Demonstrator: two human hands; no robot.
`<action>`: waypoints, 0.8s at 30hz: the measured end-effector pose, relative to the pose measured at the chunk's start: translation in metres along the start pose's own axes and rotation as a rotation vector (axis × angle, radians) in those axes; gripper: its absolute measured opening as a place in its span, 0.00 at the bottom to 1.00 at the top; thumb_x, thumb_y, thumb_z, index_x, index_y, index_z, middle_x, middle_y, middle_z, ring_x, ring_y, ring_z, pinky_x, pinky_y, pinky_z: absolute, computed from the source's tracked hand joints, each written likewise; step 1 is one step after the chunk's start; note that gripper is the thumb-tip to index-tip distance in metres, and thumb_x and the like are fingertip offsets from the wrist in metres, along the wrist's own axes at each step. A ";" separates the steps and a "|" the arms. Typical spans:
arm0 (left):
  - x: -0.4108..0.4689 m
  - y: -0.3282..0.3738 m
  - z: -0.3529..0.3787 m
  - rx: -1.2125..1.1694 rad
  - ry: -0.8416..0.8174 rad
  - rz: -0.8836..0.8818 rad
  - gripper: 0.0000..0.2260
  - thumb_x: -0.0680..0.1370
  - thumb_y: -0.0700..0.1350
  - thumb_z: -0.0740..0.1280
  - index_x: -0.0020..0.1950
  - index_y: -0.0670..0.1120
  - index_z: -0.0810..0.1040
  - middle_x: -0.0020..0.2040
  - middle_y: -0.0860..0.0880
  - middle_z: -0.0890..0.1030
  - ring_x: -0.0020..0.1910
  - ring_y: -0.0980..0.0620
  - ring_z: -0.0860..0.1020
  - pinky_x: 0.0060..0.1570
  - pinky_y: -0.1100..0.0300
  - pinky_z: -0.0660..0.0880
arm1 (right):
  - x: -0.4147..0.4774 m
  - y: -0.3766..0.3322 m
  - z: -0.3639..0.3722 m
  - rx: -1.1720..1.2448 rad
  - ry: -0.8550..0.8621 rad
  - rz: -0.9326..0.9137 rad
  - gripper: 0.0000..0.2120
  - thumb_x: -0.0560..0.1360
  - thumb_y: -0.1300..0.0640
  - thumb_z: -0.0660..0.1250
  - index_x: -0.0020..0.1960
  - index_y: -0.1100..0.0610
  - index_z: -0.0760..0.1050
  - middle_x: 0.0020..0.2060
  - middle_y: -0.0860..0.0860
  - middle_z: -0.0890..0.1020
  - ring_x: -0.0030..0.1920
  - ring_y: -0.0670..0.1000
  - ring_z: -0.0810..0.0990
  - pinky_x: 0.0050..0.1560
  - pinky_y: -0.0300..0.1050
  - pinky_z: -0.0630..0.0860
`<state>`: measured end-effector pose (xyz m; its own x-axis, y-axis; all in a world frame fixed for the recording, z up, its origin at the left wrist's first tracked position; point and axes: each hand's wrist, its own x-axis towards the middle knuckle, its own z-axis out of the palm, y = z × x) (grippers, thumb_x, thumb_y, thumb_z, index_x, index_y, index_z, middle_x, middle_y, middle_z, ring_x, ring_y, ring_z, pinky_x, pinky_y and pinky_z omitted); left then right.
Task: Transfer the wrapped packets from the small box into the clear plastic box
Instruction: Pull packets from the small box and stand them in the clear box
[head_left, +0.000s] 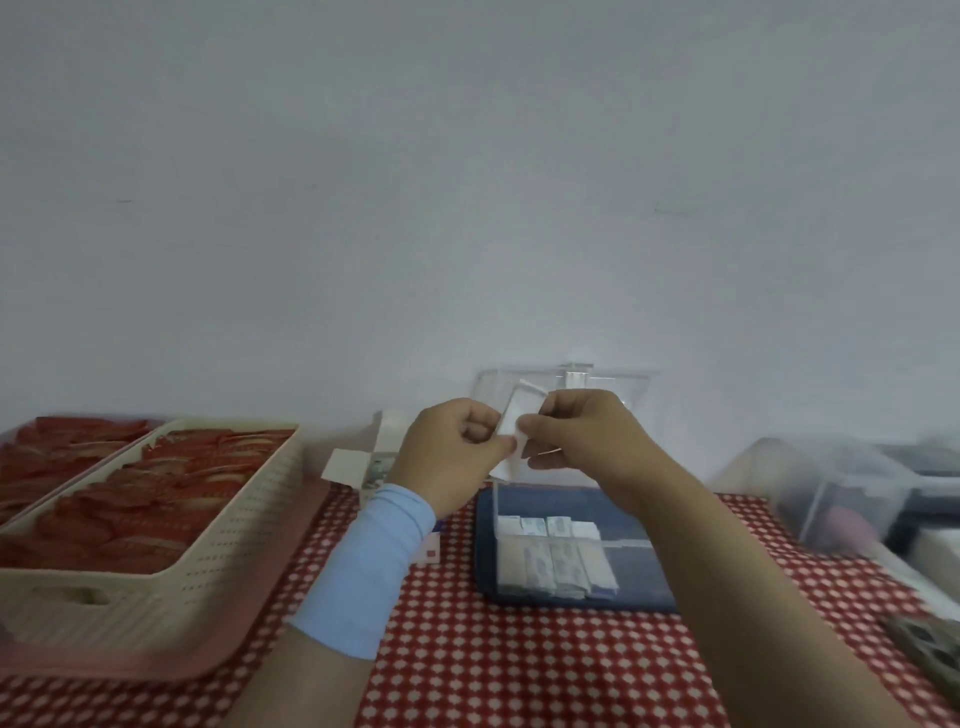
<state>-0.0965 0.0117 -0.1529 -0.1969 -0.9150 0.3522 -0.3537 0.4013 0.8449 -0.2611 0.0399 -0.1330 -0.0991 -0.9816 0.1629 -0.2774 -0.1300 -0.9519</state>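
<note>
Both hands are raised above the table and pinch one white wrapped packet (519, 415) between them. My left hand (452, 452), with a light blue wristband, grips its lower left edge. My right hand (587, 441) grips its right side. Below them stands the clear plastic box (623, 545) with its lid up against the wall; several wrapped packets (556, 556) lie in rows inside it. The small white cardboard box (363, 462) sits open behind my left wrist, partly hidden.
A cream perforated basket (208, 561) of red packets sits on a pink tray (156, 660) at the left. A dark blue tray (571, 603) lies under the clear box. Translucent storage bins (841, 488) stand at the right. A red checked cloth (519, 665) covers the table.
</note>
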 end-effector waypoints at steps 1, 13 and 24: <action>-0.001 0.005 0.006 -0.012 -0.006 -0.004 0.06 0.74 0.44 0.75 0.47 0.51 0.80 0.42 0.54 0.82 0.36 0.61 0.80 0.35 0.74 0.74 | -0.003 -0.001 -0.009 -0.005 -0.002 0.004 0.12 0.76 0.62 0.73 0.45 0.73 0.78 0.35 0.60 0.83 0.37 0.52 0.84 0.50 0.54 0.84; 0.008 0.023 0.073 0.214 -0.341 -0.075 0.07 0.78 0.47 0.70 0.54 0.47 0.81 0.48 0.48 0.85 0.46 0.50 0.83 0.51 0.56 0.80 | -0.011 0.012 -0.072 -0.403 0.113 0.203 0.06 0.77 0.63 0.71 0.48 0.67 0.81 0.42 0.60 0.86 0.40 0.56 0.87 0.39 0.44 0.85; -0.005 0.003 0.085 0.658 -0.795 -0.020 0.17 0.74 0.63 0.61 0.50 0.53 0.80 0.51 0.49 0.81 0.50 0.48 0.78 0.56 0.52 0.75 | 0.008 0.038 -0.041 -1.049 -0.164 0.472 0.06 0.78 0.62 0.69 0.53 0.63 0.77 0.42 0.55 0.79 0.44 0.53 0.81 0.56 0.44 0.80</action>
<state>-0.1738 0.0210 -0.1864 -0.6482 -0.7261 -0.2296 -0.7472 0.5483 0.3756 -0.3111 0.0328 -0.1569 -0.3000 -0.9180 -0.2595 -0.9091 0.3576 -0.2138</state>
